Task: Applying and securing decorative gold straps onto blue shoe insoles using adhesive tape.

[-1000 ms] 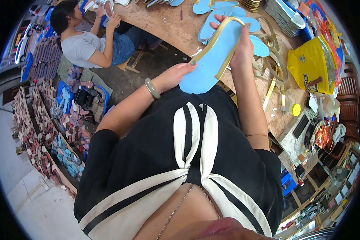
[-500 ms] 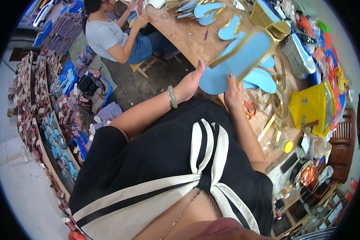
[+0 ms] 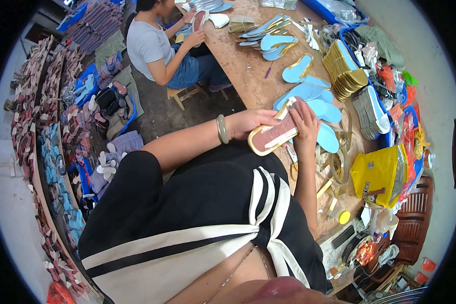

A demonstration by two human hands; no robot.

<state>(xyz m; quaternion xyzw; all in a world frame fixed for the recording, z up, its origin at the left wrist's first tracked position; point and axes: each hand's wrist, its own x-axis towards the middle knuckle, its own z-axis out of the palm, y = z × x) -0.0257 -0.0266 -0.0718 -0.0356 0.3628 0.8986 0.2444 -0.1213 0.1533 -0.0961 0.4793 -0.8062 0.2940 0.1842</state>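
Just right of the frame's centre, both hands close on a flat sandal sole with a gold-edged rim and a dull pinkish-brown ribbed underside (image 3: 274, 134), turned face-down and held at a slant above the near edge of a worn, bare wooden worktable (image 3: 248, 66). The left hand (image 3: 251, 121), a pale green bangle (image 3: 222, 128) on its wrist, reaches in from the left with the forearm nearly level and grips the sole's heel end, thumb side up. The right hand (image 3: 304, 119) comes up from below, forearm steep, fingers curled over the sole's toe end. Just beyond the hands, toward the upper right, smooth light-blue foam insoles (image 3: 316, 104) lie overlapping on the wood, some with gold edging. Further right stands a ribbed stack of gold soles (image 3: 345, 68), and in the lower right sits a crumpled yellow plastic bag (image 3: 382, 172). Loose gold straps (image 3: 334, 167) curl on the table below the hands. At the top left of the table another person in a grey T-shirt (image 3: 147, 45) sits on a wooden stool, holding a sole.
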